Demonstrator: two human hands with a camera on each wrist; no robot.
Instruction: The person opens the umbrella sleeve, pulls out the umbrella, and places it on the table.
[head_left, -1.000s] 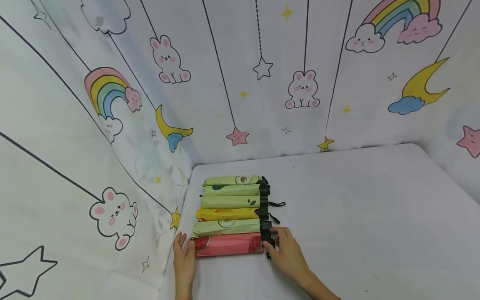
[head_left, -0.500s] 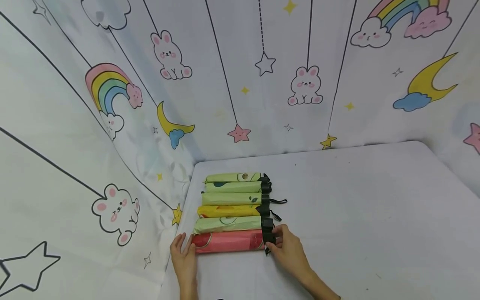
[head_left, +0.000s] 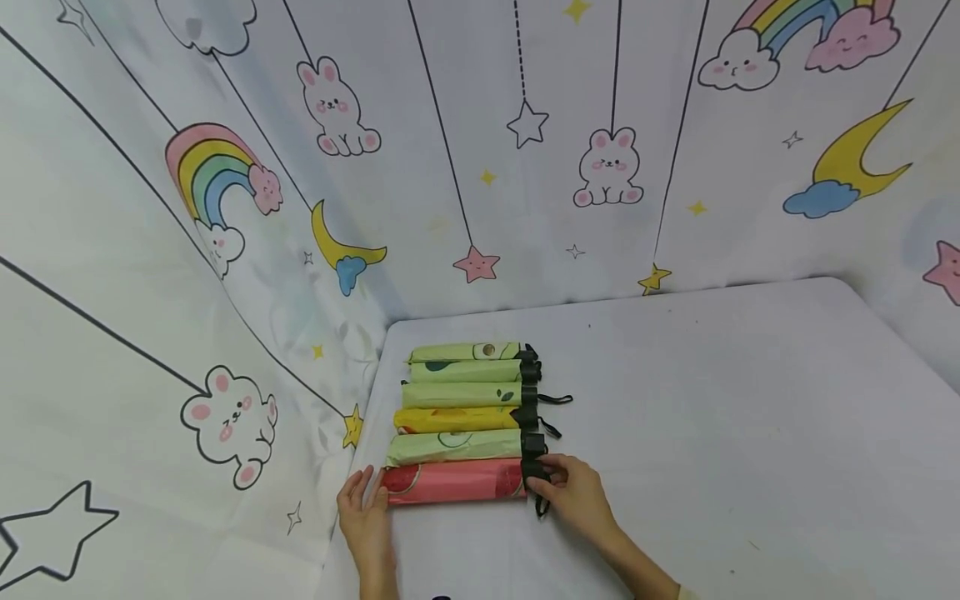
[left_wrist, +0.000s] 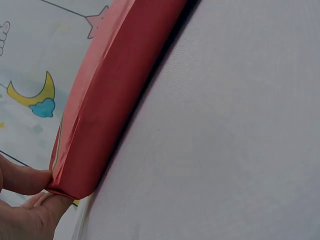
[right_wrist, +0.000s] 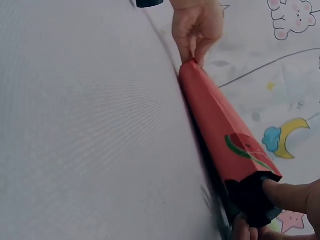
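A red folded umbrella (head_left: 457,482) with a watermelon print lies at the near end of a row of folded umbrellas on the white table. My left hand (head_left: 366,527) pinches the left tip of its sleeve, thumb on one side and fingers on the other, as the left wrist view shows. At the opposite end, my right hand (head_left: 579,497) holds the black handle (right_wrist: 252,197), with the thumb against it and fingers round the underside. A black strap loop (head_left: 542,505) hangs out by the right thumb. Right behind lies a light green umbrella (head_left: 457,447).
Farther back in the row come a yellow umbrella (head_left: 457,419) and several green ones, such as one with a leaf print (head_left: 461,394). All handles point right; two straps stick out. A curtain (head_left: 450,167) with rabbits and stars stands behind and left of the table (head_left: 712,433).
The red umbrella has shifted very slightly left, with both hands still at its ends. Its strap loop now shows more below the handle. The head view has tilted a little.
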